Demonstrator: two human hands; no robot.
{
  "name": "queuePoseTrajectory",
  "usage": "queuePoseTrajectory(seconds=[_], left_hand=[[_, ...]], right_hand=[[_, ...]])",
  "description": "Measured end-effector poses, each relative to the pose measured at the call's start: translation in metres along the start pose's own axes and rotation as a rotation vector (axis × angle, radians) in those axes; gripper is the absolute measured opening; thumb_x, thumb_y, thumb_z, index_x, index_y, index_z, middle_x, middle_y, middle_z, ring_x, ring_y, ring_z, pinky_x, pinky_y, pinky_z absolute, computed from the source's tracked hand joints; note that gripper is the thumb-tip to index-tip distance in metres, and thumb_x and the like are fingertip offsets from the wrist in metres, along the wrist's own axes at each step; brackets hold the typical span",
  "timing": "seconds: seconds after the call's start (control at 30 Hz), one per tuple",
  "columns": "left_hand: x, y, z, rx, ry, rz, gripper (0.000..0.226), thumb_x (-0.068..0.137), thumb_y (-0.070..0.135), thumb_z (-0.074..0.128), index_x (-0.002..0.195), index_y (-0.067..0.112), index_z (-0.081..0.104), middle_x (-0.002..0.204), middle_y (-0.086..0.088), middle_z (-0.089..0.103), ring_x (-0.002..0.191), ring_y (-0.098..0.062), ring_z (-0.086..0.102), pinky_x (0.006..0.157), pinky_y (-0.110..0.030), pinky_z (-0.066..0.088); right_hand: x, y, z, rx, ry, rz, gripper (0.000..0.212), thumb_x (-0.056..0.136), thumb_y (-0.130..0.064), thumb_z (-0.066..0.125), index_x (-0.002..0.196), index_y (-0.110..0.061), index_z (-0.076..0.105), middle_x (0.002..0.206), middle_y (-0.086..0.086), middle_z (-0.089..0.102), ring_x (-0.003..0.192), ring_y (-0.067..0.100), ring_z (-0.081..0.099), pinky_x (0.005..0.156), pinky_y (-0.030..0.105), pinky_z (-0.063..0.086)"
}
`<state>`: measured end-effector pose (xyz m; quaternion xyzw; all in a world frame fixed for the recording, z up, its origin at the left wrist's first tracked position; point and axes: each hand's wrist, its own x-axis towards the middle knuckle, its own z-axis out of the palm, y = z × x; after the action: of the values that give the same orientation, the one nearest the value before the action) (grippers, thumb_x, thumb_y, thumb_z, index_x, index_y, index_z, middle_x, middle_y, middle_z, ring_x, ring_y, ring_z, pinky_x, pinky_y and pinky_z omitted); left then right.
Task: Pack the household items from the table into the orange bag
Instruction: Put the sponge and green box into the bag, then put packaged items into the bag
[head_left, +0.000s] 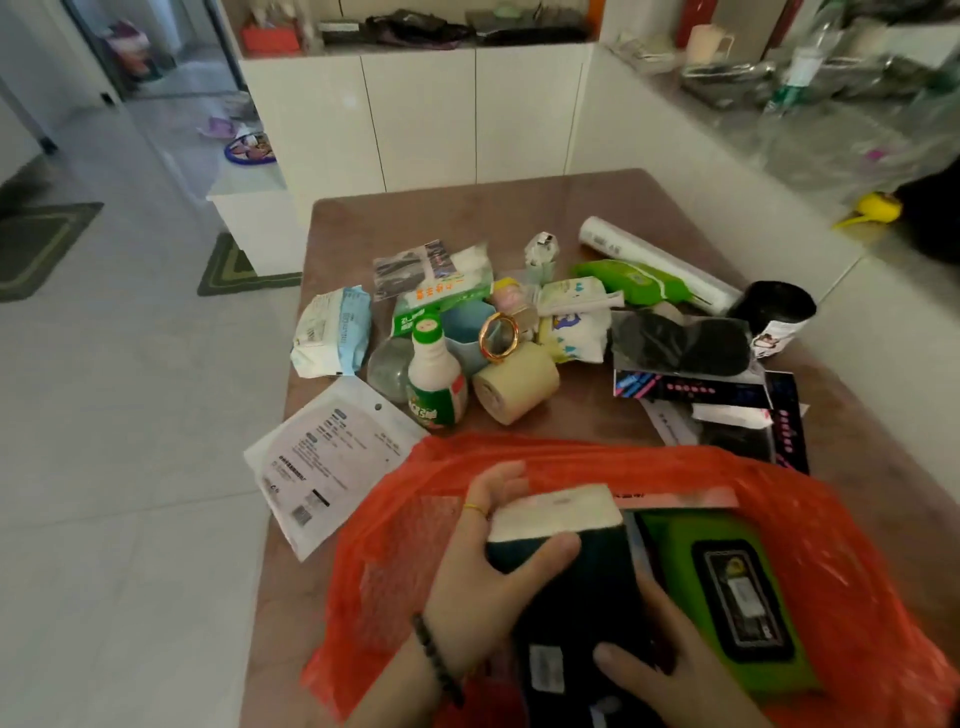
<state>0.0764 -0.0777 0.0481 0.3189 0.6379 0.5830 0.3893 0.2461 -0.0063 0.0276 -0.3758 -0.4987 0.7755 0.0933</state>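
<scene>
The orange bag (857, 545) lies open on the near part of the brown table (519, 218). My left hand (483, 587) grips a dark pack with a pale sponge-like top (556, 514) over the bag's mouth, thumb across its front. My right hand (670, 670) holds the same pack's lower right side, fingers around it. A green wipes pack (737, 597) lies inside the bag to the right. Beyond the bag a pile of household items waits: a white and green bottle (434, 374), a beige paper roll (514, 384), a flat white packet (332, 457).
More items on the table: a blue-white pouch (332, 332), a green wipes pack (634, 280), a white roll (654, 260), a black roll (774, 312), black pads in plastic (680, 343), dark packets (727, 405). White cabinets stand behind, and a cluttered counter runs along the right. Tiled floor lies left.
</scene>
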Motion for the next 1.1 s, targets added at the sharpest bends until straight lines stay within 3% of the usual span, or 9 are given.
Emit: queuePoseTrajectory(seconds=[0.17, 0.27, 0.33, 0.5, 0.67, 0.77, 0.83, 0.97, 1.1], left_hand=[[0.003, -0.04, 0.067, -0.003, -0.142, -0.135, 0.075, 0.082, 0.025, 0.065, 0.132, 0.043, 0.012, 0.122, 0.032, 0.033, 0.103, 0.028, 0.042, 0.086, 0.001, 0.04], [-0.001, -0.055, 0.088, 0.165, -0.182, -0.122, 0.075, 0.084, 0.031, 0.06, 0.138, 0.038, 0.008, 0.148, 0.016, 0.018, 0.137, 0.003, 0.019, 0.113, -0.02, 0.022], [0.0, -0.063, 0.091, 0.277, -0.12, -0.112, 0.078, 0.086, 0.031, 0.057, 0.143, 0.033, 0.003, 0.153, 0.012, 0.003, 0.14, -0.002, 0.003, 0.11, -0.017, 0.014], [0.01, -0.073, 0.091, 0.367, -0.073, -0.107, 0.08, 0.087, 0.019, 0.057, 0.144, 0.028, 0.001, 0.156, 0.001, -0.003, 0.128, 0.006, 0.005, 0.092, 0.006, 0.012], [0.018, -0.071, 0.104, 0.481, -0.06, -0.12, 0.081, 0.087, 0.027, 0.057, 0.146, 0.025, 0.003, 0.156, 0.0, -0.006, 0.139, -0.006, 0.01, 0.103, -0.015, 0.02], [0.013, -0.058, 0.097, 0.43, 0.033, -0.045, 0.072, 0.087, 0.026, 0.057, 0.144, 0.023, 0.014, 0.156, 0.002, 0.006, 0.136, 0.002, 0.007, 0.111, -0.018, 0.015], [0.007, -0.04, 0.079, 0.255, 0.144, 0.015, 0.062, 0.086, 0.018, 0.059, 0.138, 0.026, 0.026, 0.148, 0.003, 0.029, 0.135, -0.003, 0.027, 0.113, -0.024, 0.028], [0.011, -0.007, 0.01, 0.063, 0.478, 0.175, 0.043, 0.086, 0.004, 0.055, 0.123, 0.02, 0.043, 0.117, 0.015, 0.05, 0.106, 0.006, 0.049, 0.085, -0.004, 0.045], [0.034, -0.011, -0.083, -0.039, 0.775, 0.082, 0.039, 0.087, 0.002, 0.053, 0.125, 0.004, 0.045, 0.13, -0.012, 0.05, 0.117, -0.022, 0.049, 0.095, -0.031, 0.043]], right_hand=[[-0.007, 0.026, -0.035, -0.082, 0.355, 0.142, 0.068, 0.051, -0.047, 0.075, 0.112, -0.021, 0.059, 0.107, 0.001, 0.069, 0.099, 0.02, 0.063, 0.094, 0.037, 0.049], [0.005, 0.025, -0.047, -0.141, 0.396, 0.197, 0.064, 0.076, -0.047, 0.064, 0.128, -0.013, 0.049, 0.12, 0.006, 0.06, 0.107, 0.024, 0.058, 0.098, 0.037, 0.047], [0.017, 0.027, -0.049, -0.264, 0.387, 0.163, 0.06, 0.083, -0.05, 0.056, 0.129, -0.012, 0.047, 0.116, 0.001, 0.06, 0.103, 0.019, 0.059, 0.086, 0.028, 0.049], [0.036, 0.033, -0.047, -0.665, 0.468, -0.046, 0.048, 0.094, -0.041, 0.043, 0.131, -0.012, 0.048, 0.116, 0.005, 0.064, 0.094, 0.016, 0.06, 0.072, 0.019, 0.046], [0.04, 0.022, -0.053, -0.862, 0.553, -0.218, 0.05, 0.096, -0.026, 0.045, 0.141, -0.009, 0.034, 0.142, 0.009, 0.044, 0.129, 0.022, 0.042, 0.105, 0.03, 0.034], [0.035, 0.005, -0.054, -0.858, 0.528, -0.39, 0.047, 0.092, -0.017, 0.053, 0.137, -0.013, 0.041, 0.139, 0.003, 0.044, 0.126, 0.017, 0.043, 0.105, 0.028, 0.034], [0.033, -0.012, -0.048, -0.772, 0.461, -0.485, 0.043, 0.089, -0.015, 0.057, 0.131, -0.019, 0.048, 0.127, -0.002, 0.051, 0.116, 0.01, 0.048, 0.102, 0.029, 0.041], [0.054, -0.048, -0.013, -0.57, 0.185, -0.482, 0.043, 0.086, -0.012, 0.062, 0.127, -0.017, 0.052, 0.118, -0.005, 0.056, 0.109, 0.007, 0.055, 0.092, 0.016, 0.045], [0.1, -0.066, 0.045, -0.567, -0.004, -0.404, 0.048, 0.085, -0.015, 0.064, 0.131, -0.013, 0.049, 0.123, 0.001, 0.056, 0.107, 0.011, 0.057, 0.087, 0.012, 0.047]])
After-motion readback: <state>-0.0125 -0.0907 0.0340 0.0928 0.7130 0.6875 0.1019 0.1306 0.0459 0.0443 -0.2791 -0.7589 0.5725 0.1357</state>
